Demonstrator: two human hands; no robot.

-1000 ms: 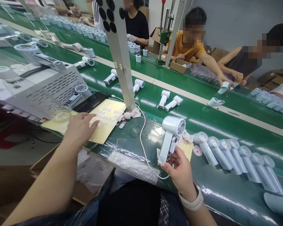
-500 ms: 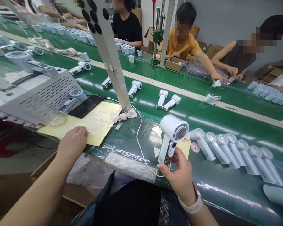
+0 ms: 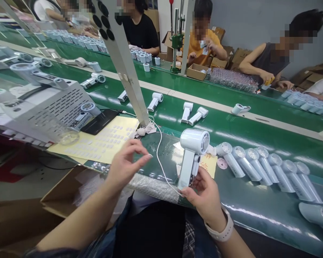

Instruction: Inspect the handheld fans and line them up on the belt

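Observation:
My right hand (image 3: pixel 204 193) grips the handle of a pale blue handheld fan (image 3: pixel 187 161), holding it upright with the head at the top. A white cable (image 3: pixel 159 154) runs down to the foot of the handle; whether it is plugged in is hidden. To the left of the fan, my left hand (image 3: pixel 126 163) is raised with thumb and forefinger pinched. A small white sticker (image 3: pixel 150 155) shows at those fingertips. Below and behind that hand lies a yellow sheet (image 3: pixel 97 143) with rows of similar small white pieces.
Several handheld fans (image 3: pixel 254 165) lie in a row on the right. More fans (image 3: pixel 187 111) lie on the green conveyor belt (image 3: pixel 218 125). A slanted metal post (image 3: pixel 127 68) rises beside the sheet. A white perforated metal box (image 3: pixel 67 96) stands left. Co-workers sit across the belt.
My left hand has lifted off the yellow sheet and moved right towards the fan, a small white sticker in its pinch. My right hand has turned the fan so its side faces me more.

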